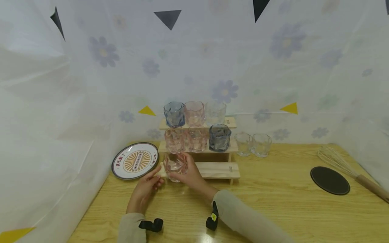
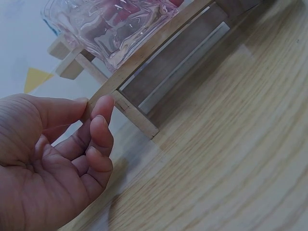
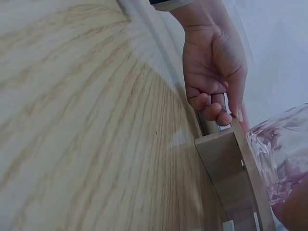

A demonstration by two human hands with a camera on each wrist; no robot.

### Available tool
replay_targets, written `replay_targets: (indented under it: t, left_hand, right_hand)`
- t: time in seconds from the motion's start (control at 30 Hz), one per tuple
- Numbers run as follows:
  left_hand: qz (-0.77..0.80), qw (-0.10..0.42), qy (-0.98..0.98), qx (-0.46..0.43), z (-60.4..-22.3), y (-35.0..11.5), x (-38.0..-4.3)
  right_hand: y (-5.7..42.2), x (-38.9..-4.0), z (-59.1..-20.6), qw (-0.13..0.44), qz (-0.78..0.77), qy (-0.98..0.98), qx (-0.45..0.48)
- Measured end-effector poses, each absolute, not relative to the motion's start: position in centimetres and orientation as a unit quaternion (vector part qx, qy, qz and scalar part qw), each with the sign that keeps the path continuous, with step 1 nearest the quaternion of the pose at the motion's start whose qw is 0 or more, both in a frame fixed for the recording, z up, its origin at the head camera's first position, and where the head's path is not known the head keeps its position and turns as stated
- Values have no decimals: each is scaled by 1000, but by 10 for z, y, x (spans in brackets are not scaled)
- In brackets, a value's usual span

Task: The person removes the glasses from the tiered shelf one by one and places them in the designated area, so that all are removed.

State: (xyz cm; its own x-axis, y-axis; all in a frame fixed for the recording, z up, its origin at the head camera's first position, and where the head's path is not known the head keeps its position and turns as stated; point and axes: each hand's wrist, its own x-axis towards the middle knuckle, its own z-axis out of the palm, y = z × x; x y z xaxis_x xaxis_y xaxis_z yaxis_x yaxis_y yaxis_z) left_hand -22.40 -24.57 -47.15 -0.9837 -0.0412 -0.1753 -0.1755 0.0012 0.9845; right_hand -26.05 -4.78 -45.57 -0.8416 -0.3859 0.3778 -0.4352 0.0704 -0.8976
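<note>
Holding a pink glass (image 1: 174, 164) in the right-hand grip (image 1: 192, 172), with fingers curling round its side, over the left end of the lowest step (image 1: 217, 169) of a wooden rack (image 1: 234, 147). Pinching the left end of that step in the left-hand grip (image 1: 146, 189), between thumb and forefinger. Showing this pinch only vaguely in the head view, but plainly in the left wrist view, with the remaining fingers bending loosely below the board.

Revealing the pinch from the opposite side in the right wrist view, plus part of the glass and a bit of the right hand at the lower right edge. Appearing in both wrist views to be resting the glass's base on the board.

Including only in the head view the rack's loaded upper steps: carrying a blue glass (image 1: 174, 114), a second pink glass (image 1: 195, 114) and a clear glass (image 1: 215, 114) on top, two more pink glasses (image 1: 174, 140) and a dark glass (image 1: 220, 138) in the middle. Displaying there too, on the table (image 1: 273, 209), a printed plate (image 1: 135, 160) left of the rack, two clear glasses (image 1: 262, 145) just right of it, and, well apart, a black disc (image 1: 330, 180) beside a whisk (image 1: 372, 187).
</note>
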Motion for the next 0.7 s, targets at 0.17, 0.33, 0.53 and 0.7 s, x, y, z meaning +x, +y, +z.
replay_targets:
  t: [0.17, 0.33, 0.53, 0.7]
  left_hand:
    - [705, 47, 704, -76, -470, -245, -224]
    - [706, 45, 702, -77, -470, -245, -224]
    - [709, 41, 700, -75, -470, -245, -225]
    - [705, 40, 704, -75, -470, -245, -224]
  right_hand:
    - [-52, -257, -449, 16, 637, -728, 252]
    - [-51, -252, -440, 14, 636, -732, 242]
    - [-45, -252, -445, 8, 639, -732, 236]
    - [-35, -250, -451, 29, 634, -735, 240]
